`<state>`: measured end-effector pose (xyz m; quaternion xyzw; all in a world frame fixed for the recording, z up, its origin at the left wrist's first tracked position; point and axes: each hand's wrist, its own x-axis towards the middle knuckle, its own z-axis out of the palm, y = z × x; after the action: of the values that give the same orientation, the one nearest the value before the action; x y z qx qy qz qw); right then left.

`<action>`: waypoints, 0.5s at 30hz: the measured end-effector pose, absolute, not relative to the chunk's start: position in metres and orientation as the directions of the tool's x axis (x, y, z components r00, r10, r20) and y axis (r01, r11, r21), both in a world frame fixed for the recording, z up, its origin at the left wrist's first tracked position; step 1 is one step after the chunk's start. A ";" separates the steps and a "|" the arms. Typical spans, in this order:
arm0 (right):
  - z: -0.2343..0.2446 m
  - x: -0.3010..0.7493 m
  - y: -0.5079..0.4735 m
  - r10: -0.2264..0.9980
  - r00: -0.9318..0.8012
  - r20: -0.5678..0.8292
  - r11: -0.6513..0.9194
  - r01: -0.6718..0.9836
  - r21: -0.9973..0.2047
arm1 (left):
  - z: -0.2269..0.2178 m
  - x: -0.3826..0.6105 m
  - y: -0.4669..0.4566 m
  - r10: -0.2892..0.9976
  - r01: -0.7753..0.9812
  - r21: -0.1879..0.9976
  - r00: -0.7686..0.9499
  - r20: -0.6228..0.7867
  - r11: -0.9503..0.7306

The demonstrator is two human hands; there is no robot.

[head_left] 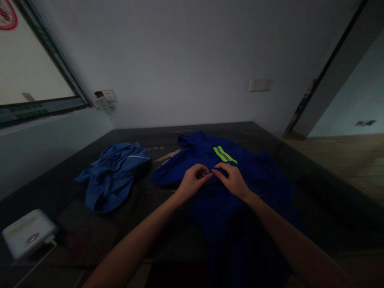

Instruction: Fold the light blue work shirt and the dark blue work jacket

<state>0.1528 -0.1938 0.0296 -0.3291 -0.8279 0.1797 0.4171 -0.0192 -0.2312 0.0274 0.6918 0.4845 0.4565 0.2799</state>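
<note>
A dark blue work garment [240, 192] with a yellow-green and grey reflective strip [225, 155] lies spread over the dark table, its lower part hanging over the near edge. My left hand [195, 178] pinches the blue cloth near the garment's middle, thumb and fingertips together. Close beside it, my right hand [231, 178] pinches the same cloth just below the strip. The fingertips of both hands nearly meet. Whatever small part of the cloth lies between them is too dark to make out.
A crumpled lighter blue garment [111, 176] lies on the table [168, 130] to the left. At the near left stands a white box [28, 232] with a cable plugged into it. Behind is a wall with sockets [261, 85]; a window [33, 60] is at the left.
</note>
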 end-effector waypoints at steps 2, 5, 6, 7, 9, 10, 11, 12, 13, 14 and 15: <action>0.030 0.153 -0.194 0.699 -0.438 0.566 0.715 0.402 -0.572 | 0.029 -0.020 -0.231 0.922 0.406 0.828 0.142 0.361 -0.387; 0.033 0.155 -0.193 0.707 -0.458 0.538 0.706 0.410 -0.578 | 0.032 -0.021 -0.231 0.915 0.405 0.821 0.154 0.372 -0.402; 0.034 0.155 -0.193 0.712 -0.467 0.525 0.700 0.410 -0.585 | 0.033 -0.021 -0.232 0.915 0.407 0.820 0.149 0.376 -0.403; 0.035 0.156 -0.193 0.717 -0.479 0.507 0.693 0.405 -0.596 | 0.034 -0.021 -0.232 0.914 0.410 0.818 0.141 0.379 -0.403; 0.036 0.157 -0.192 0.723 -0.509 0.466 0.676 0.384 -0.629 | 0.035 -0.021 -0.234 0.915 0.421 0.814 0.129 0.383 -0.400; 0.037 0.157 -0.192 0.724 -0.524 0.449 0.668 0.370 -0.645 | 0.035 -0.020 -0.235 0.915 0.428 0.811 0.123 0.383 -0.398; 0.037 0.157 -0.191 0.722 -0.538 0.436 0.663 0.357 -0.658 | 0.035 -0.020 -0.236 0.916 0.436 0.809 0.116 0.383 -0.394; 0.037 0.158 -0.191 0.718 -0.549 0.427 0.661 0.346 -0.666 | 0.035 -0.019 -0.237 0.917 0.442 0.808 0.106 0.385 -0.390; 0.037 0.158 -0.191 0.715 -0.557 0.422 0.660 0.339 -0.671 | 0.034 -0.019 -0.237 0.917 0.447 0.807 0.092 0.388 -0.386; 0.037 0.158 -0.191 0.712 -0.565 0.418 0.660 0.334 -0.673 | 0.033 -0.018 -0.238 0.917 0.452 0.807 0.076 0.391 -0.382; 0.037 0.158 -0.191 0.707 -0.574 0.413 0.661 0.329 -0.674 | 0.032 -0.017 -0.238 0.917 0.455 0.807 0.060 0.396 -0.378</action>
<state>0.1576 -0.1910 0.0370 -0.3070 -0.8438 0.2740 0.3445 -0.0174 -0.2381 0.0321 0.6849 0.5005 0.4687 0.2463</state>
